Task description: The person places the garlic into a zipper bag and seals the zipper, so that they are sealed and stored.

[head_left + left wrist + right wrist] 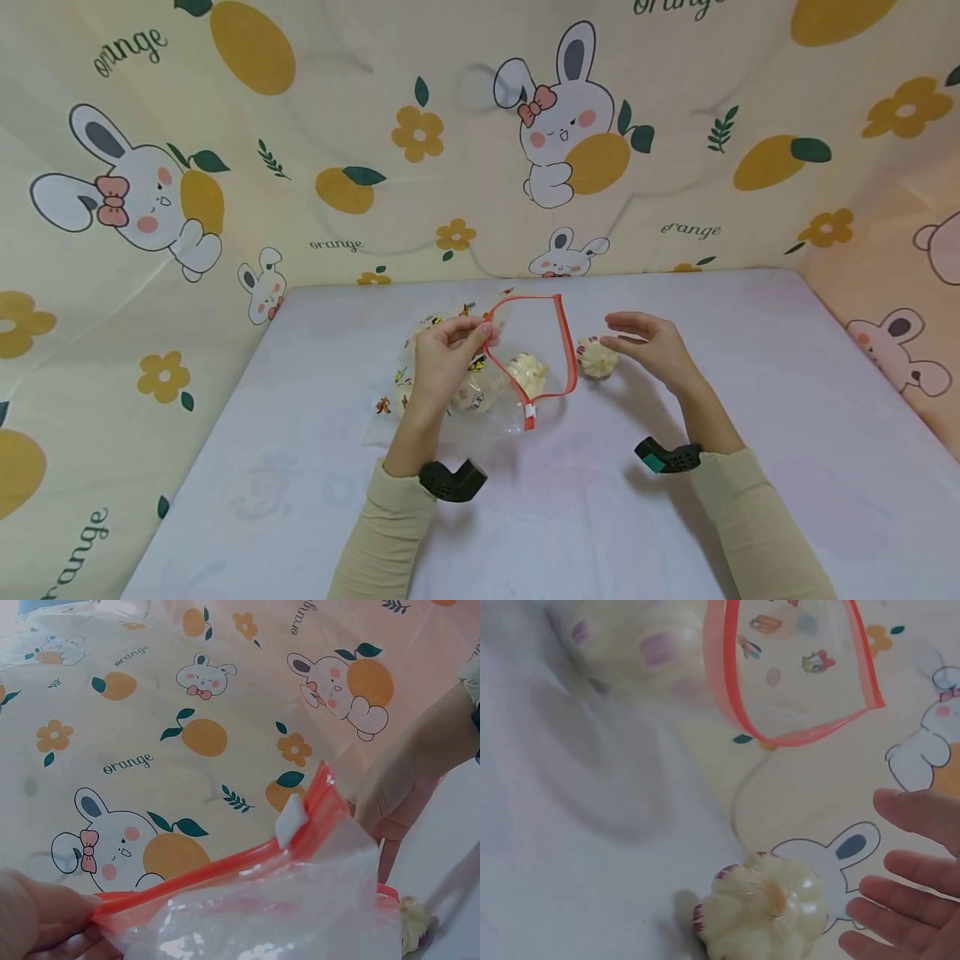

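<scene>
head view: open zip bag (567,346) holds garlic bulbs (528,375).

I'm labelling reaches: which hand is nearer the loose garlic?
Right: the right hand is just beside the loose garlic; the left hand, farther off, holds the bag's rim.

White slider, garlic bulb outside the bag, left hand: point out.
White slider (291,822), left wrist view: middle of its face.
Garlic bulb (759,916), right wrist view: cloves beside stem.
Left hand (446,354), head view: back of hand.
</scene>
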Available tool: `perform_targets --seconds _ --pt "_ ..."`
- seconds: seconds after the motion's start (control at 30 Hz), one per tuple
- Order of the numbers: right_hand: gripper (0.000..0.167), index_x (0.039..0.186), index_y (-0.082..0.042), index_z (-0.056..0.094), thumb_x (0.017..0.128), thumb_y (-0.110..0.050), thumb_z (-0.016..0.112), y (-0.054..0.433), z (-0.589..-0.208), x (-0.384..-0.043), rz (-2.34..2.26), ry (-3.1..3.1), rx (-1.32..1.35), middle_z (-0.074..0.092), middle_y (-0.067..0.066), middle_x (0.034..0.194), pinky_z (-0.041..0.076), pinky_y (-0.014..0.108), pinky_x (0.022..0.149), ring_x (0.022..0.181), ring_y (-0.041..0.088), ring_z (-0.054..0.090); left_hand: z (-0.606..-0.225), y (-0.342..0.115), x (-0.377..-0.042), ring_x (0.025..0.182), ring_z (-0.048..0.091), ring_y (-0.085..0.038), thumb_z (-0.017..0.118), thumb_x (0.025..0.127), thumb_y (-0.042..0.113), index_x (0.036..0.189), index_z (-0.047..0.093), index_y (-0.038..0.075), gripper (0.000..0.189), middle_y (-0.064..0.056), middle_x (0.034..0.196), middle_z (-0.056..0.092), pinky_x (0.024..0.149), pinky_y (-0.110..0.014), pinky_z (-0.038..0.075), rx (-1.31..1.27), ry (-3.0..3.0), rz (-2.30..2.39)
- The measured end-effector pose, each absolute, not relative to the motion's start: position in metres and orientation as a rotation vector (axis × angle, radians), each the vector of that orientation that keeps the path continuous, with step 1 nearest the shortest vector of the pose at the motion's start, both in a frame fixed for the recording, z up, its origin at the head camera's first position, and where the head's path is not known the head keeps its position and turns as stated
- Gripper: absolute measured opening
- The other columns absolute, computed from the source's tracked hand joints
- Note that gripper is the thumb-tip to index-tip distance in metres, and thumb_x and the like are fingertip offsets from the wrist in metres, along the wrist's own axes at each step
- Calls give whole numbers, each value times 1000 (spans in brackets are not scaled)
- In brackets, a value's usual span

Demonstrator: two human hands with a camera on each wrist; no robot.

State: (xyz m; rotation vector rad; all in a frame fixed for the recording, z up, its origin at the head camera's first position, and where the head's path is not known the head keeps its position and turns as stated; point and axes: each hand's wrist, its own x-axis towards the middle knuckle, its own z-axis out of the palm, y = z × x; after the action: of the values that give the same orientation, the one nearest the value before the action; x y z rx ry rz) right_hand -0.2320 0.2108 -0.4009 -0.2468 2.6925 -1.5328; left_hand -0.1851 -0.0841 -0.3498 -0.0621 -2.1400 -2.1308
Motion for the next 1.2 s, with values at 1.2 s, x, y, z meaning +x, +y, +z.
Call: perform_targets --seconds 1.2 --pt "61 137 4 47 89 -25 70 214 -430 -243 -1467 2642 -235 51 28 140 43 56 109 129 44 49 -351 -85 -186 72 69 0 66 89 3 100 68 -9 17 -25 95 73 75 -18 60 -81 -2115 -2139"
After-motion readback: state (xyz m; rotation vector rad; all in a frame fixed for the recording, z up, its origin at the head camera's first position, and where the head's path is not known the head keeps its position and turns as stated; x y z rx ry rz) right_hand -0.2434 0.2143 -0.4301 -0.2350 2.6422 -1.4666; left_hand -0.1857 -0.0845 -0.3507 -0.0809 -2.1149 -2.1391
